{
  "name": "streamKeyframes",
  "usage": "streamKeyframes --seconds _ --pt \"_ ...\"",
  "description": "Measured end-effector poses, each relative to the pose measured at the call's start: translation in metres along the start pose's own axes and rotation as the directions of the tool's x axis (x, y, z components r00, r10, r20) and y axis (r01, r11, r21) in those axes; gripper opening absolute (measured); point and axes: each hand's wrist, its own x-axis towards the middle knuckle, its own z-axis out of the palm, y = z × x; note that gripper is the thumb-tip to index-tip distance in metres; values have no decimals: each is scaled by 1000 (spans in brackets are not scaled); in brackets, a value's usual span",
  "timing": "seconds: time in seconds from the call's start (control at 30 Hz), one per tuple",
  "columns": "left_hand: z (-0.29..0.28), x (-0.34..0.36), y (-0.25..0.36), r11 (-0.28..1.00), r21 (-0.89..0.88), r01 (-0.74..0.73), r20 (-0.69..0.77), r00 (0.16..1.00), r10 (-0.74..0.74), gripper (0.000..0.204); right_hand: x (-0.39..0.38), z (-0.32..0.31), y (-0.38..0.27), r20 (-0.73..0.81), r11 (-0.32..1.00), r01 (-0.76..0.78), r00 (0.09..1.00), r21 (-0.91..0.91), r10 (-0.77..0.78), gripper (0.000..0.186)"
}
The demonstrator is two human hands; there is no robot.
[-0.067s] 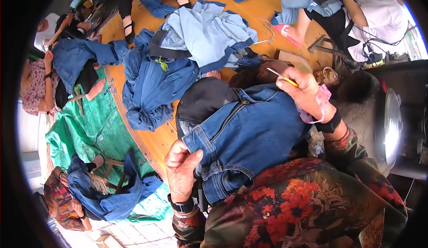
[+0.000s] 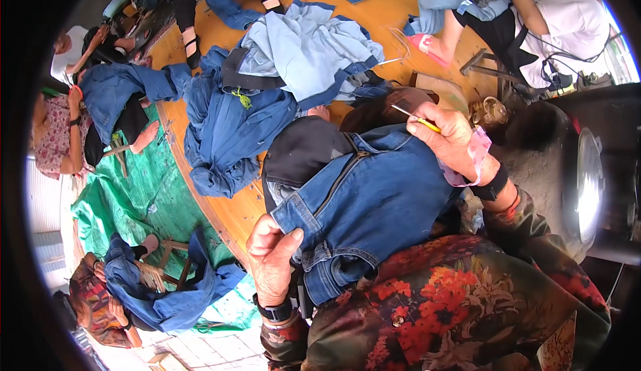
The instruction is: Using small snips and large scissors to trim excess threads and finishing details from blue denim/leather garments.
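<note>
A pair of blue jeans [image 2: 394, 194] lies across my lap with its zip fly folded open. My left hand [image 2: 272, 254] pinches the waistband corner at the jeans' left end, thumb on top. Above the jeans' far right edge, my right hand [image 2: 451, 137] is closed round a small pointed tool [image 2: 427, 125] with a yellow handle and thin metal tip, which points up and left. Whether that hand also grips denim is hidden. A pink strip [image 2: 478, 147] is looped round the right hand near the wrist. Black fabric [image 2: 304, 151] shows beyond the waistband.
A heap of blue denim [image 2: 234, 117] and a pale-blue inside-out garment [image 2: 307, 47] lie on the orange board [image 2: 250, 214] ahead. Other people sit around with jeans, one at lower left [image 2: 93, 297]. Green sheeting [image 2: 143, 194] covers ground at left. A round metal object [image 2: 587, 184] stands at right.
My right hand has shifted slightly left with the yellow-handled tool. The left hand keeps its pinch on the waistband.
</note>
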Motion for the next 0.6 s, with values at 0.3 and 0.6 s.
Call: streamKeyframes --seconds 0.3,0.6 --pt "9 -50 4 972 225 -60 145 989 28 14 -17 -6 15 95 927 201 979 -318 -180 15" --pt "14 -75 -11 952 253 -172 51 985 164 32 -48 -23 21 25 993 -36 999 113 34 17"
